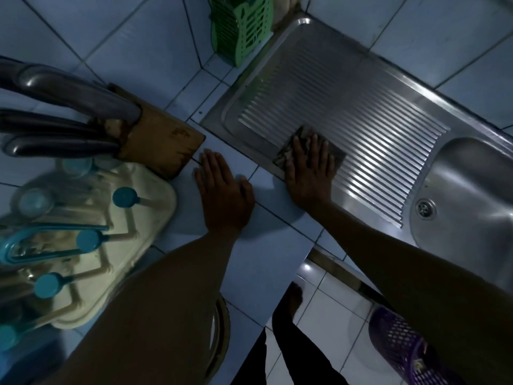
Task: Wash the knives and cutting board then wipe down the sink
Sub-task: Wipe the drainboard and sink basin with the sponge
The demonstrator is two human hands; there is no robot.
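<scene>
Head view: your right hand [310,169] lies flat, fingers straight, pressing a dark patterned cloth [305,148] onto the ribbed drainboard [361,151] of the steel sink [472,190]. Cloth sits at the near-left part of the ribs, close to the sink's front edge; only its far side & corners show past your fingers. Basin is at right w/ the drain [424,208] near its left wall. Light glints off the ribs right of the hand.

Your left hand [222,190] is released, palm down & fingers straight, resting on the tiled counter [266,259] just left of the sink edge, holding nothing.

Knives [63,118] stand in a wooden knife block [163,140] at left, handles pointing left, block's corner just beside your left fingertips but apart from them. Near-left of that, a cream dish rack [144,218] w/ blue-capped pegs [125,197]; contents blurred. Cutting board: can't pick one out here.

Far center, a green slotted holder [241,31] stands in the tiled corner at the drainboard's far-left end. Near right, a purple basket [402,345] on the floor, below counter level. Your foot [293,298] shows on the floor tiles beside it.
</scene>
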